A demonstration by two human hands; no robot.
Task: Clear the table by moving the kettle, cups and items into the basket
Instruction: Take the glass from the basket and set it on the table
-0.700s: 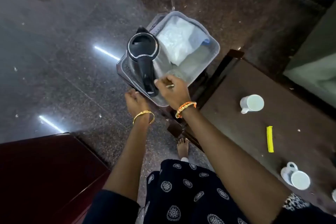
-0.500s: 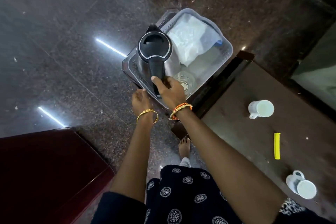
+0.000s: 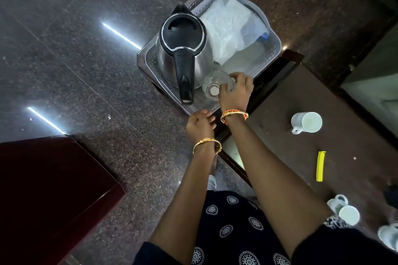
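The steel kettle (image 3: pixel 183 49) with a black lid and handle stands upright in the left part of the pale plastic basket (image 3: pixel 275 38). Just right of its handle a clear glass (image 3: pixel 212 90) sits in the basket, and my right hand (image 3: pixel 235 92) is closed around its right side. My left hand (image 3: pixel 200 123) stays at the basket's near rim with loosely curled fingers; whether it grips the rim is unclear. On the dark table (image 3: pixel 280 114) remain a white cup (image 3: pixel 307 122), a yellow strip (image 3: pixel 321 165) and two more white cups (image 3: pixel 346 213).
A crumpled clear plastic bag (image 3: pixel 230 32) fills the basket's far half. The basket rests on a dark stand beside the table's left corner. A maroon cabinet (image 3: pixel 43 189) stands at the lower left. Polished stone floor surrounds everything.
My right hand let go of the kettle's handle and moved right onto the glass. The kettle now stands free in the basket. My left hand stayed at the rim.
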